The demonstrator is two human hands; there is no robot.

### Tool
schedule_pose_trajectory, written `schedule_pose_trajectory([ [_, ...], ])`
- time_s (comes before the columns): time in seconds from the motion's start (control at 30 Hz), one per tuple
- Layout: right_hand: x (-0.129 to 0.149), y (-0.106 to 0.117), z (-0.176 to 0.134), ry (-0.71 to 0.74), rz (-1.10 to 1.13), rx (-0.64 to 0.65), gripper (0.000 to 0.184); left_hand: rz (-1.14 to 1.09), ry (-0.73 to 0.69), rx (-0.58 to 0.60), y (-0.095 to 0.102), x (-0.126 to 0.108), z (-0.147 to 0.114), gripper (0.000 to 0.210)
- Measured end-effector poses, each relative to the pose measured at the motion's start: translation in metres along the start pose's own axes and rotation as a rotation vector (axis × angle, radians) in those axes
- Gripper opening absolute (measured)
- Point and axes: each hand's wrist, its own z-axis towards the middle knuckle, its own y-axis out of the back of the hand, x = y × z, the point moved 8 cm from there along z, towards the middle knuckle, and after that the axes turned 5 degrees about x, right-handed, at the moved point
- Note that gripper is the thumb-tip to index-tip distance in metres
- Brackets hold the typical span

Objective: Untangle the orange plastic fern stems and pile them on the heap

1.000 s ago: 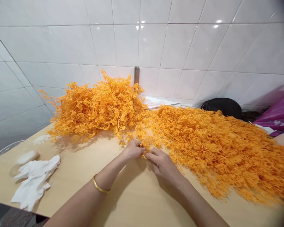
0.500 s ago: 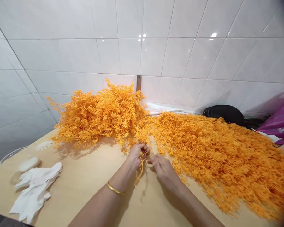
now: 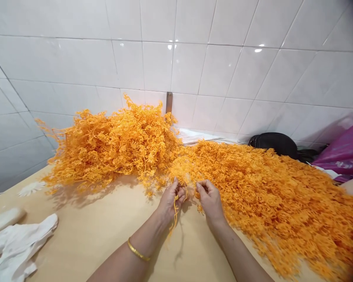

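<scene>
My left hand (image 3: 168, 203), a gold bangle on its wrist, is closed round a thin orange artificial sprig (image 3: 175, 217). The sprig's strands hang below the fingers, over the table. To its right, my right hand (image 3: 211, 200) is pinched at the near edge of a wide orange heap (image 3: 270, 188) of similar frilly sprigs; whatever lies between its fingertips is too small to make out. The two hands are a short gap apart. Beyond my left hand stands a taller, bushy orange pile (image 3: 114, 145).
A pale wooden table (image 3: 106, 235) runs up to a white tiled wall (image 3: 229, 70). White gloves (image 3: 23, 243), a pale rounded object (image 3: 6, 218) and a white scalloped piece (image 3: 31, 188) lie at the left. A black case (image 3: 275, 143) and a purple bag (image 3: 341, 152) are at the back right.
My right hand has moved away from my left hand, up and to the right toward the heap. My left hand keeps hold of the sprig. The view has shifted slightly.
</scene>
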Motion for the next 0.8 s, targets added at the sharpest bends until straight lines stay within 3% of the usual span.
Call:
schedule_pose_trajectory([
  [0.1, -0.001, 0.002, 0.0, -0.048, 0.112, -0.007, 0.022, 0.002, -0.007, 0.019, -0.003, 0.0, 0.001, 0.031],
  [0.23, 0.004, -0.011, -0.003, -0.07, 0.201, 0.067, 0.035, 0.142, -0.034, 0.048, -0.008, 0.002, -0.002, 0.029],
  [0.37, 0.002, -0.012, -0.002, -0.059, 0.165, 0.05, 0.023, 0.271, -0.027, 0.038, -0.011, 0.0, -0.007, 0.032],
  [0.47, -0.002, -0.003, 0.001, -0.065, 0.215, -0.017, 0.026, 0.219, 0.008, -0.003, -0.008, -0.001, -0.008, 0.043],
  [0.57, -0.004, 0.0, 0.003, -0.06, 0.286, -0.028, 0.026, 0.131, 0.041, 0.028, -0.01, -0.001, -0.007, 0.046],
  [0.67, -0.006, 0.002, 0.003, -0.084, 0.374, -0.037, 0.025, 0.109, 0.072, 0.077, -0.013, -0.003, -0.007, 0.036],
  [0.8, -0.009, 0.006, 0.002, -0.163, 0.507, -0.044, 0.022, 0.245, 0.22, 0.165, -0.017, 0.003, -0.01, 0.009],
])
